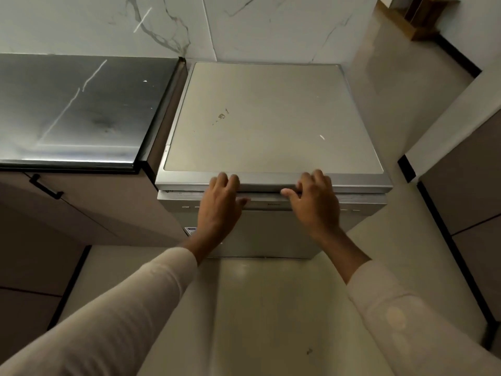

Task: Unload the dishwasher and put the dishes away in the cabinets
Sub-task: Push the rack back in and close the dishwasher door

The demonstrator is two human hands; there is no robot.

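Observation:
A silver freestanding dishwasher (271, 118) stands against the marble wall, seen from above. Its door (271, 229) faces me and looks closed or barely ajar, with a thin dark gap under the top lip. My left hand (221, 204) rests on the door's top edge left of centre, fingers curled over the front lip. My right hand (315, 202) grips the same edge right of centre, thumb tucked into the gap. No dishes are in sight.
A dark glossy countertop (76, 109) adjoins the dishwasher on the left, over a brown cabinet with a black handle (44, 187). Another brown cabinet (471, 191) stands at the right. Pale tiled floor (271, 308) lies between me and the dishwasher.

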